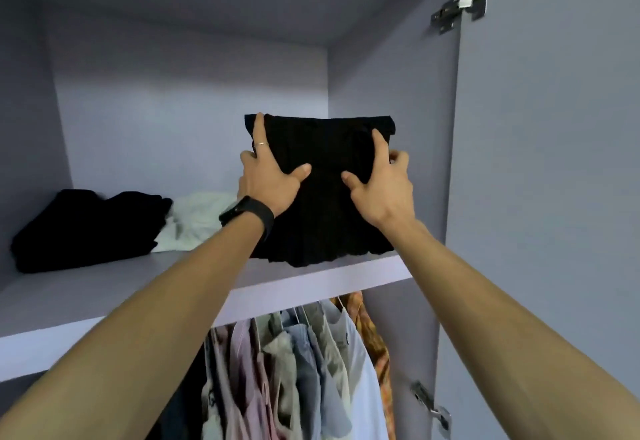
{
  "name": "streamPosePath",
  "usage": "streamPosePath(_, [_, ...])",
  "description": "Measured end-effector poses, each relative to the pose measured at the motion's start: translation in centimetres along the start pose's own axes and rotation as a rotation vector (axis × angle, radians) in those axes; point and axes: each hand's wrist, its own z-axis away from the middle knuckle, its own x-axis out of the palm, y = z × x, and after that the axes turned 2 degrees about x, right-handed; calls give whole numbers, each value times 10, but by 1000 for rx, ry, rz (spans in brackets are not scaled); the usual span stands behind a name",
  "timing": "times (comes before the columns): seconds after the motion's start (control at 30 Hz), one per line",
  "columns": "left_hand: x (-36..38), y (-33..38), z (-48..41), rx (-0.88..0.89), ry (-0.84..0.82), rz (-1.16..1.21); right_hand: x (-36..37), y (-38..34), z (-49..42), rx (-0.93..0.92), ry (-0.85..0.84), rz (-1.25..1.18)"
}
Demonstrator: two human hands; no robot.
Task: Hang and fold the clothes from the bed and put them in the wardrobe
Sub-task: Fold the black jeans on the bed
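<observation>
Both hands are clamped on the folded black garment [323, 148]. The left hand [266, 178] has its thumb pressed into the front and its index finger stretched up the left edge, with the other fingers tucked behind. The right hand [381, 186] mirrors that on the right edge, fingers spread wide.

The garment sits at the right end of the wardrobe's upper shelf [194, 304]. Its lower hem is at the near lip, though I can't tell if it's actually resting there. It's tipped up, long axis running from the near lip toward the far wall.

Left of it on the shelf are a white garment [197, 218] and a black pile [86, 228]. Hanging clothes [304, 353] are below, with the open door [554, 197] on the right.
</observation>
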Motion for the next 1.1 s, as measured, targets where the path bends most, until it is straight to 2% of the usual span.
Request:
streamPosePath(0.33, [116, -85, -179, -155, -56, 19, 130, 42, -203, 20, -186, 92])
streamPosePath(0.57, [178, -159, -238, -328, -176, -81, 223, 87, -278, 94, -344, 168])
streamPosePath(0.6, [184, -169, -239, -315, -166, -213, 232, 94, -280, 91, -365, 194])
streamPosePath(0.67, [196, -178, -240, -144, -135, -495, 244, 102, -282, 31, -347, 263])
streamPosePath(0.7, [202, -180, -242, -33, -150, -539, 246, 102, -283, -29, -297, 317])
streamPosePath(0.77, [211, -178, -246, 69, -311, -526, 246, 96, -284, -116, -212, 383])
streamPosePath(0.8, [214, -182, -247, 54, -417, -538, 246, 96, -283, -102, -262, 353])
streamPosePath(0.87, [218, -195, -245, -10, -580, -588, 250, 105, -275, -20, -531, 308])
streamPosePath(0.9, [222, -202, -241, -28, -622, -610, 252, 115, -269, 3, -667, 358])
streamPosePath(0.93, [225, -208, -235, -29, -637, -639, 255, 124, -263, 13, -733, 409])
streamPosePath(1.03, [233, -214, -229, -21, -635, -683, 258, 131, -258, 21, -739, 474])
streamPosePath(1.1, [231, -211, -234, -32, -638, -700, 257, 120, -254, 23, -679, 496])
